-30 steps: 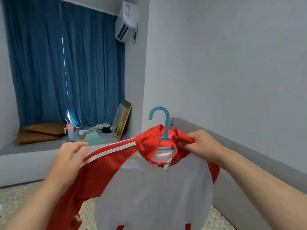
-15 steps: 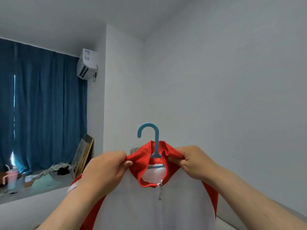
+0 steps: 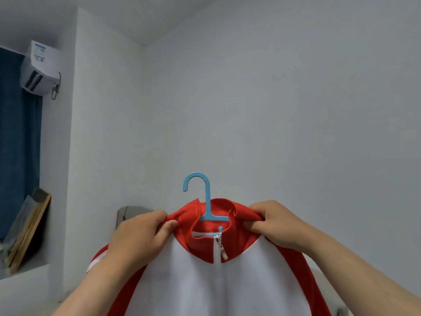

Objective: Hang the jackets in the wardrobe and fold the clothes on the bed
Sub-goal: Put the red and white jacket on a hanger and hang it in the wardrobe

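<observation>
Two hands are up at lower centre of the frame, and both are on the jacket (image 3: 216,283)! The left hand (image 3: 139,233) has its grip pinching the red collar (image 3: 200,247), thumb over the fabric. The right hand (image 3: 278,226) mirrors it, pinching the opposite fold. Why there? Holding either side of the neck likely keeps the shoulders seated on the blue hanger (image 3: 207,201) while the body hangs free. The zip faces the camera, closed nearly to the top. The jacket's long axis runs straight down, out past the bottom edge. The hanger's stem stands upright, hook curling toward frame left, against the bare grey wall (image 3: 284,110). No wardrobe is in view, so I'd judge the hanging not yet done.
</observation>
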{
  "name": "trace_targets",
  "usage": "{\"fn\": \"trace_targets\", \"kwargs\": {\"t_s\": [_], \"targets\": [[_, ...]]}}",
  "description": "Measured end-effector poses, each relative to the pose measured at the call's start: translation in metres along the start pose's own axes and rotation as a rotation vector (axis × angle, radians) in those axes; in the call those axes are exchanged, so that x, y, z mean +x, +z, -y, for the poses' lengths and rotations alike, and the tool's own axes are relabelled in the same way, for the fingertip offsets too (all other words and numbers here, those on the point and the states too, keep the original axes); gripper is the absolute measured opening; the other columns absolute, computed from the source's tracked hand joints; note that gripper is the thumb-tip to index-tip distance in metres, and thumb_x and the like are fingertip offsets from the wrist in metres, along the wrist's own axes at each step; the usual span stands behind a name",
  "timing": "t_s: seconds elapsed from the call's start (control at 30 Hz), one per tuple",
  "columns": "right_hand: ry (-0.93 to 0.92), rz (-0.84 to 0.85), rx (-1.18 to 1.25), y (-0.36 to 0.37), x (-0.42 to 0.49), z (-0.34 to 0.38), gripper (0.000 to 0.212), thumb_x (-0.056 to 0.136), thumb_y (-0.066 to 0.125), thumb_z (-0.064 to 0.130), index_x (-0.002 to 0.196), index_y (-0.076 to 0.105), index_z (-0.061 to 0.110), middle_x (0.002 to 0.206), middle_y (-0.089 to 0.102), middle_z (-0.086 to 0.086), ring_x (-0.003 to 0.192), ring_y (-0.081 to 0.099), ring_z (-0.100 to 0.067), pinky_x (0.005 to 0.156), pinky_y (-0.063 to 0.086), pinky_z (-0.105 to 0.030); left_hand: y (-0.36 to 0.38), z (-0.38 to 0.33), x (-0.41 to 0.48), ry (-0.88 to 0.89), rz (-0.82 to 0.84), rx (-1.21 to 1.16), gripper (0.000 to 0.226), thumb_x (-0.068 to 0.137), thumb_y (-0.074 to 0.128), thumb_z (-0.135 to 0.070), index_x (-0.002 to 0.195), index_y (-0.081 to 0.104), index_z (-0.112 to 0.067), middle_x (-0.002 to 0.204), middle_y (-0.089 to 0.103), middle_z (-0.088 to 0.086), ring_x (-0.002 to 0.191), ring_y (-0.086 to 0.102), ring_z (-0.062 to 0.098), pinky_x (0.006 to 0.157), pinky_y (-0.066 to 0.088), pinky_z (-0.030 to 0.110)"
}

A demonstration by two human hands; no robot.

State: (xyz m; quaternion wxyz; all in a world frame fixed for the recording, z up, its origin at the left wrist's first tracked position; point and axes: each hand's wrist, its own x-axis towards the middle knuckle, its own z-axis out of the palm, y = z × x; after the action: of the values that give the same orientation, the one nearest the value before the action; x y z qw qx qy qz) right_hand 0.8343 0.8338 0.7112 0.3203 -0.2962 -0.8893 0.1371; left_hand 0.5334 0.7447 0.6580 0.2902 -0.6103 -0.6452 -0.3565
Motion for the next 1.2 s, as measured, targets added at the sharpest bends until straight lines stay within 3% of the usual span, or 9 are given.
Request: {"fn": "trace_targets", "kwargs": {"t_s": [0.1,0.23,0.4,0.57,0.67,0.8,0.93,1.2], "targets": [[0.082,-0.023,0.028,0.003,-0.003,-0.009,0.017,0.085,0.065,0.009,0.069,0.060,0.011,0.063,0.052,0.014,0.060,0.046,-0.003,0.060,0.037,-0.024,0.015,-0.002,0.012,0.019,0.020,-0.081,0.049,0.086,0.041,-0.069,0.076,0.052,-0.022,0.068,0.060,-0.009,0.073,0.059,0.014,0.057,0.038,0.029],[0.159,-0.092,-0.013,0.008,-0.002,-0.012,0.016,0.083,0.070,0.014,0.069,0.062,0.011,0.064,0.055,0.011,0.060,0.050,-0.003,0.061,0.040,-0.024,0.036,-0.002,0.025,0.071,0.054,-0.178,0.043,0.086,0.039,-0.070,0.095,0.062,-0.034,0.080,0.067,-0.014,0.085,0.063,0.011,0.068,0.047,0.030],[0.292,-0.159,-0.060,0.019,-0.002,-0.024,0.017,0.082,0.073,0.021,0.071,0.065,0.011,0.066,0.062,0.001,0.060,0.054,-0.003,0.061,0.044,-0.024,0.075,0.004,0.033,0.131,0.069,-0.234,0.055,0.083,0.021,-0.073,0.078,0.051,-0.027,0.066,0.058,-0.009,0.073,0.060,0.013,0.059,0.040,0.028],[0.406,-0.228,-0.110,0.040,-0.013,-0.036,0.025,0.080,0.074,0.023,0.065,0.059,0.010,0.061,0.055,0.008,0.057,0.048,-0.005,0.058,0.039,-0.026,0.115,0.002,0.033,0.155,0.159,-0.330,0.041,0.090,0.038,-0.062,0.066,0.040,-0.028,0.058,0.050,-0.009,0.069,0.058,0.017,0.054,0.032,0.030],[0.483,-0.267,-0.154,0.045,-0.031,-0.044,0.026,0.079,0.074,0.026,0.062,0.058,0.015,0.059,0.056,0.009,0.056,0.049,-0.003,0.056,0.040,-0.023,0.137,-0.012,0.029,0.182,0.181,-0.402,0.040,0.090,0.046,-0.057,0.063,0.039,-0.030,0.055,0.049,-0.012,0.059,0.048,0.015,0.051,0.030,0.027],[0.579,-0.324,-0.176,0.032,-0.068,-0.043,0.027,0.079,0.075,0.026,0.061,0.058,0.014,0.058,0.055,0.009,0.055,0.048,-0.004,0.056,0.040,-0.024,0.152,-0.045,0.026,0.263,0.217,-0.515,0.039,0.090,0.050,-0.056,0.061,0.039,-0.033,0.052,0.048,-0.013,0.054,0.042,0.009,0.050,0.029,0.025],[0.659,-0.448,-0.171,0.006,-0.118,-0.033,0.028,0.078,0.077,0.023,0.063,0.058,0.008,0.057,0.051,0.008,0.054,0.045,-0.005,0.055,0.037,-0.024,0.151,-0.098,0.024,0.365,0.215,-0.598,0.039,0.084,0.034,-0.066,0.061,0.037,-0.034,0.050,0.045,-0.013,0.050,0.040,0.006,0.048,0.028,0.025],[0.767,-0.568,-0.218,-0.052,-0.229,0.000,0.020,0.078,0.077,0.022,0.067,0.066,0.010,0.061,0.058,0.005,0.058,0.050,-0.005,0.060,0.042,-0.027,0.125,-0.213,-0.006,0.476,0.280,-0.717,0.040,0.090,0.040,-0.062,0.069,0.042,-0.028,0.059,0.054,-0.008,0.061,0.051,0.009,0.053,0.036,0.024]]}}
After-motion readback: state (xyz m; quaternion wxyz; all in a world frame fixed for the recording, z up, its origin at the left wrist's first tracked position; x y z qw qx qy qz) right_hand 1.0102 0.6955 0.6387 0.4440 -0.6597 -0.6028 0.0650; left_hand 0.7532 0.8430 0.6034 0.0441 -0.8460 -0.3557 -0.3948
